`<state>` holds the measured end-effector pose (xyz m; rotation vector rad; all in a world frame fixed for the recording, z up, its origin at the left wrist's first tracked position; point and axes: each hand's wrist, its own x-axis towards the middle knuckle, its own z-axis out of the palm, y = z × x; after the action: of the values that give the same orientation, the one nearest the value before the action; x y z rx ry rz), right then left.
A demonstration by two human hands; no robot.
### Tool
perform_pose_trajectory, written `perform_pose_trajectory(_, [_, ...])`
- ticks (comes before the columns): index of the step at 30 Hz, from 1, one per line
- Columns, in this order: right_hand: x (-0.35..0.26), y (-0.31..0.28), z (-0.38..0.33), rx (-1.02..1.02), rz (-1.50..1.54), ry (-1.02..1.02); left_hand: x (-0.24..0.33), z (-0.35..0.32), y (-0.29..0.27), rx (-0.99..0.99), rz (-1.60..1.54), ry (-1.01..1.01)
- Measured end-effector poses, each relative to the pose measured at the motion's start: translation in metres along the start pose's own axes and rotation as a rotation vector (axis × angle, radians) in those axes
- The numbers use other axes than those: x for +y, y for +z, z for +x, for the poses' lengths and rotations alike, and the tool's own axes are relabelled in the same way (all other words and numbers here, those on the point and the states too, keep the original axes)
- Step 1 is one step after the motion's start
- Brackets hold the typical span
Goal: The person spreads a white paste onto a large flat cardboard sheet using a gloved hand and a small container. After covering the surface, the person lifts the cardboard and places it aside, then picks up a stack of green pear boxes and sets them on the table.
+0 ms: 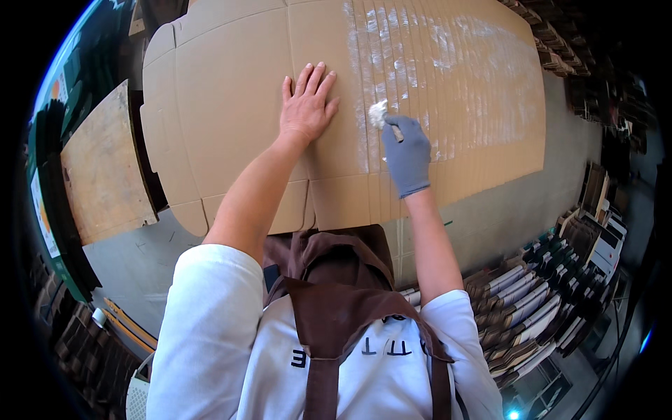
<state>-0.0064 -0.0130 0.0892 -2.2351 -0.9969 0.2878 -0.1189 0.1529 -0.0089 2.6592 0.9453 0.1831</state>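
Note:
A large brown cardboard sheet (224, 105) with crease lines lies spread before me. My left hand (308, 105) rests palm down on its middle, fingers stretched out. My right hand (408, 157), in a grey glove, is closed around the short handle of a brush (379, 114). White paste clings to the brush head, which is at the left side of a zone of close parallel edges, like overlapped cardboard layers. Whitish wet smears (465, 70) cover much of that zone. Whether the bristles touch the cardboard I cannot tell.
At the left stands a worn wooden board (108, 164) beside dark green stacked items (56, 203). Rows of stacked cardboard pieces (521, 308) are at the lower right, with more stacks (556, 42) at the upper right. Yellow bars (129, 325) lie at the lower left.

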Motion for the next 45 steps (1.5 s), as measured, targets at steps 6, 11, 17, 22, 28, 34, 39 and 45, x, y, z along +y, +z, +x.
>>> perform_pose_trajectory(6, [0.001, 0.006, 0.011, -0.046, 0.039, -0.040, -0.001, 0.003, -0.002, -0.012, 0.013, -0.012])
perform_pose_trajectory(11, [0.003, -0.006, 0.005, -0.039, -0.285, -0.138, -0.001, 0.002, -0.001, -0.004, -0.006, -0.008])
perform_pose_trajectory(17, [0.058, -0.012, 0.028, 0.045, -0.329, -0.205, 0.003, 0.000, -0.005, -0.038, 0.005, -0.011])
perform_pose_trajectory(22, [0.029, 0.004, 0.019, -0.205, -0.341, -0.314, 0.001, 0.003, -0.004, -0.064, 0.035, -0.013])
perform_pose_trajectory(28, [0.062, -0.003, 0.094, 0.028, -0.379, -0.235, 0.005, 0.004, -0.005, -0.076, 0.039, -0.013])
perform_pose_trajectory(34, [0.087, -0.001, 0.124, 0.068, -0.408, -0.208, 0.008, 0.006, -0.008, -0.090, 0.038, -0.002])
perform_pose_trajectory(39, [0.024, 0.005, 0.084, -0.330, -0.453, -0.266, 0.002, 0.002, -0.005, -0.102, 0.056, -0.036])
perform_pose_trajectory(45, [0.067, -0.008, 0.119, 0.019, -0.272, -0.227, 0.005, 0.004, -0.006, -0.087, 0.052, -0.003])
